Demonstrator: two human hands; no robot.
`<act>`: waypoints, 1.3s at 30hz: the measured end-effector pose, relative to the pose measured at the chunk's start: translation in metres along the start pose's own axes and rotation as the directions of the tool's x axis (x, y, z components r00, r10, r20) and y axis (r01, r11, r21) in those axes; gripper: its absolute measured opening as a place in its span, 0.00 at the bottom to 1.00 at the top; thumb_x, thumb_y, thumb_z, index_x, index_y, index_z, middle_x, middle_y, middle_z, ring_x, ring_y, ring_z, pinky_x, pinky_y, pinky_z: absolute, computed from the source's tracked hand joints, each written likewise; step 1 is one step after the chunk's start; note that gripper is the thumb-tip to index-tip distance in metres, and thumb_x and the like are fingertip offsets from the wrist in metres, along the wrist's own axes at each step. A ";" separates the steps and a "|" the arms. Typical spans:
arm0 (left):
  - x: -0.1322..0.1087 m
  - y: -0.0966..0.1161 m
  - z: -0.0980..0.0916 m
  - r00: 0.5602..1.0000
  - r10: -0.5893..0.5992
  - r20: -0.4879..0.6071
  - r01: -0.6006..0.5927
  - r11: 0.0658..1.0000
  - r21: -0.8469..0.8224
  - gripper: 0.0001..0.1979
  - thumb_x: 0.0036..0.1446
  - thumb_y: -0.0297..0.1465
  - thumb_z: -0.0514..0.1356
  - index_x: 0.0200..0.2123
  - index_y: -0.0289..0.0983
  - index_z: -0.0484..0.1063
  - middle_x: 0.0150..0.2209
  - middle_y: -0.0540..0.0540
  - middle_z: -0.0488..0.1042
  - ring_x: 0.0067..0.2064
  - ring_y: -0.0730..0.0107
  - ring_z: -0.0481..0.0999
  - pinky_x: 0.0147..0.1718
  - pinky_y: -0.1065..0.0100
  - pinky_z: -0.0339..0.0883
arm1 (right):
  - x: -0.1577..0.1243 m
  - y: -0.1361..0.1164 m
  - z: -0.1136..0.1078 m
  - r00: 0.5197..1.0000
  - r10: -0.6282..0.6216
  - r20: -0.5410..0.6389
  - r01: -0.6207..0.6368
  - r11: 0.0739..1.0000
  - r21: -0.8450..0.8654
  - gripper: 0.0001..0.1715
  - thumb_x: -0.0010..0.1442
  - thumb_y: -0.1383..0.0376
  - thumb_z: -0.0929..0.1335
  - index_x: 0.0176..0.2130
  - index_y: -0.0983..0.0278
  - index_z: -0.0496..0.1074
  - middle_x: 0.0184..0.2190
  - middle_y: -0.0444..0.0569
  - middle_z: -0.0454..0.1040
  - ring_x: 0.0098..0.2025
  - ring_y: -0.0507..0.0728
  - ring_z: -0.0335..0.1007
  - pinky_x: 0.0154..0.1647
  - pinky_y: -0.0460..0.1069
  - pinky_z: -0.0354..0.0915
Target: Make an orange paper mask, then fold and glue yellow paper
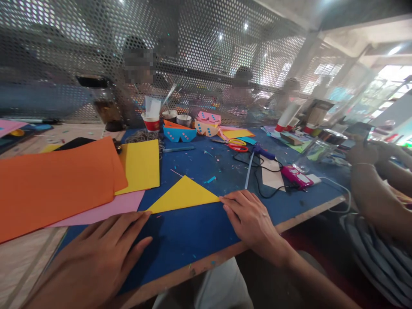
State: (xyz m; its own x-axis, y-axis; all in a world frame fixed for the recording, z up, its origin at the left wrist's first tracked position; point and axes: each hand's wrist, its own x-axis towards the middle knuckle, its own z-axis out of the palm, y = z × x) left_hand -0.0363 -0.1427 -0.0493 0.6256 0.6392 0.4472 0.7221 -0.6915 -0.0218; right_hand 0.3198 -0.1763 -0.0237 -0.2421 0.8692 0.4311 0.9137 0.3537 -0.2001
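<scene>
A yellow sheet of paper (186, 195), folded into a triangle, lies flat with its long edge towards me. My left hand (106, 246) is open, fingers stretched out and thumb apart, its fingertips touching the triangle's left corner. At the opposite corner rest the fingertips of my right hand (249, 216), also open, with nothing gripped between the fingers. Both hands press from above. Left of the triangle are orange sheets (58, 184), over a yellow sheet (141, 165) and a pink sheet (106, 209).
Behind lie red-handled scissors (237, 148), paper glasses (180, 133) and a red-and-white cup (150, 122). A blue glue gun (264, 152), its cord and a magenta box (296, 177) lie to the right. Another person's arm (370, 184) is at far right. Perforated metal stands behind the table.
</scene>
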 end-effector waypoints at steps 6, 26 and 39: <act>0.005 0.004 -0.002 1.000 -0.002 0.020 0.000 0.996 0.088 0.21 0.69 0.44 0.54 0.55 0.38 0.76 0.51 0.38 0.79 0.47 0.48 0.77 0.47 0.50 0.64 | 0.000 0.000 0.000 1.000 -0.016 0.017 0.017 0.999 -0.047 0.14 0.73 0.66 0.64 0.53 0.59 0.77 0.46 0.49 0.79 0.49 0.60 0.72 0.50 0.58 0.67; 0.011 0.006 -0.015 0.985 -0.133 -0.109 0.112 0.977 -0.183 0.19 0.71 0.43 0.53 0.47 0.40 0.80 0.47 0.44 0.84 0.48 0.57 0.82 0.50 0.58 0.72 | 0.061 -0.029 0.016 0.952 -0.275 0.134 0.261 0.959 0.113 0.06 0.70 0.64 0.70 0.40 0.63 0.77 0.40 0.48 0.78 0.43 0.56 0.70 0.46 0.53 0.59; 0.073 0.026 -0.030 0.788 -0.459 0.411 0.576 0.314 -0.755 0.23 0.54 0.52 0.66 0.47 0.46 0.84 0.50 0.47 0.84 0.53 0.50 0.80 0.54 0.60 0.71 | 0.068 -0.056 -0.004 0.967 0.103 0.232 -0.239 0.680 0.693 0.06 0.64 0.63 0.71 0.37 0.63 0.77 0.33 0.43 0.79 0.35 0.51 0.71 0.38 0.46 0.63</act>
State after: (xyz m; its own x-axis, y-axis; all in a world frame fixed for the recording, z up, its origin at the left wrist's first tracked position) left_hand 0.0196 -0.1238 0.0094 0.2826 0.9592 -0.0048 0.3645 -0.1027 0.9255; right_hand 0.2537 -0.1377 0.0202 -0.2154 0.9573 0.1926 0.4527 0.2727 -0.8489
